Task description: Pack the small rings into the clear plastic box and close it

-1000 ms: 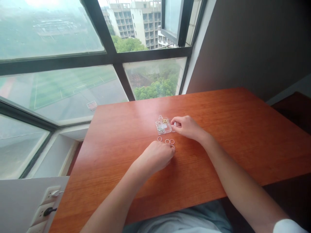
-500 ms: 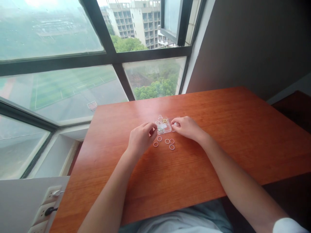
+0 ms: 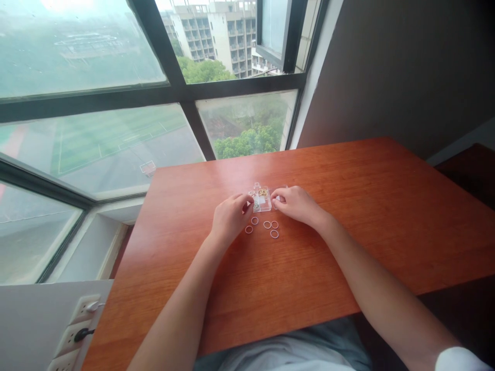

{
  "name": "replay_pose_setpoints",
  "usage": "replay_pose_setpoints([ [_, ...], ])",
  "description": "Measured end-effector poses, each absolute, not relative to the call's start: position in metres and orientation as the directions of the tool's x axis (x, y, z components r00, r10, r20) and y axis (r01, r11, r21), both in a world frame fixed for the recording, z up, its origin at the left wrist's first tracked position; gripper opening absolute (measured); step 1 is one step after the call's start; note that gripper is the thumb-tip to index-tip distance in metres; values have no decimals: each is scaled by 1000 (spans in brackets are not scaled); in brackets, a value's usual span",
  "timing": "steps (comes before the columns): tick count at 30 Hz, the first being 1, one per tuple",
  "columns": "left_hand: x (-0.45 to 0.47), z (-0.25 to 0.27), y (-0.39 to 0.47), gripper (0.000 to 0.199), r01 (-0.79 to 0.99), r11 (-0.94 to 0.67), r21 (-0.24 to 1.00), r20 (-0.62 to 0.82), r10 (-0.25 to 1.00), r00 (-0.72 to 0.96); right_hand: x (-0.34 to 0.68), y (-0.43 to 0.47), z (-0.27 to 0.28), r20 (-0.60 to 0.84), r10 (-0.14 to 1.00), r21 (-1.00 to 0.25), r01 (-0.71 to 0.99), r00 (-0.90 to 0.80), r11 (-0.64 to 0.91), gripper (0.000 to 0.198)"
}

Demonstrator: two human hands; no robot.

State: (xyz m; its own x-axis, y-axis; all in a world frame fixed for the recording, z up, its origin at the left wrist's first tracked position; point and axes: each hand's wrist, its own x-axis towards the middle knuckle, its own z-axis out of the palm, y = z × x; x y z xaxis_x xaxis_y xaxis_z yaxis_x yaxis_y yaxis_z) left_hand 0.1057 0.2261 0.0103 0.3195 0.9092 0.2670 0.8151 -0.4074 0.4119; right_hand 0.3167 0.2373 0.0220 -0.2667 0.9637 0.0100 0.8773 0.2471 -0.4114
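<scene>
At the near edge of the worktop [image 3: 301, 278] show pale grey-blue clothing [image 3: 278, 355] and, at the right arm, a white sleeve [image 3: 458, 359]; beside the worktop's near left corner are wall sockets [image 3: 85, 306] with a black plug [image 3: 82, 335] in one. Both bare forearms reach across the near edge toward the middle. There, between the near and far edges, five pale pinkish rings [image 3: 274, 237] lie flat: one alone nearest, two side by side just beyond it, and two more to their left, close to the left hand [image 3: 231, 217]. That hand is curled with thumb and fingertips together at the left side of a clear box [image 3: 266, 209], covering part of it; whether it grips a ring cannot be told. The box stands just beyond the loose rings, with gold rings [image 3: 263, 192] in its far right compartment. The right hand [image 3: 296, 202] is at the box's right, thumb and forefinger curled together over a clear lid [image 3: 284, 187]; its grip cannot be made out. Past the far edge is a dark-framed window [image 3: 247, 86], with trees [image 3: 251, 141] and buildings [image 3: 220, 36] outside.
</scene>
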Motion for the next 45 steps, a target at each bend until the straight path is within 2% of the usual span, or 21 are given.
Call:
replay_pose_setpoints([
  [8, 93, 11, 225, 15, 792, -412, 451, 279, 908, 313, 318, 238, 22, 16, 969, -407, 883, -247, 232, 23],
  [15, 90, 10, 224, 15, 776, -431, 460, 182, 902, 393, 315, 238, 18, 11, 973, -389, 895, -232, 218, 24],
  [21, 92, 14, 222, 12, 766, -461, 449, 159, 884, 439, 311, 237, 17, -3, 969, -388, 893, -248, 227, 23],
  [27, 97, 22, 216, 8, 784, -464, 411, 162, 884, 438, 312, 236, 20, -2, 965, -401, 884, -262, 240, 23],
  [31, 104, 27, 207, 13, 734, -567, 373, 115, 814, 570, 314, 237, 21, 17, 965, -416, 876, -263, 246, 23],
  [35, 116, 24, 200, 14, 692, -679, 246, 13, 716, 698, 317, 238, 20, 20, 968, -407, 882, -250, 236, 23],
  [39, 126, 21, 196, 21, 683, -717, 141, -25, 687, 726, 323, 238, 23, 17, 966, -435, 868, -259, 241, 23],
  [45, 129, 16, 195, 19, 681, -715, 162, -18, 687, 726, 330, 233, 35, -43, 922, -464, 825, -384, 322, 20],
])
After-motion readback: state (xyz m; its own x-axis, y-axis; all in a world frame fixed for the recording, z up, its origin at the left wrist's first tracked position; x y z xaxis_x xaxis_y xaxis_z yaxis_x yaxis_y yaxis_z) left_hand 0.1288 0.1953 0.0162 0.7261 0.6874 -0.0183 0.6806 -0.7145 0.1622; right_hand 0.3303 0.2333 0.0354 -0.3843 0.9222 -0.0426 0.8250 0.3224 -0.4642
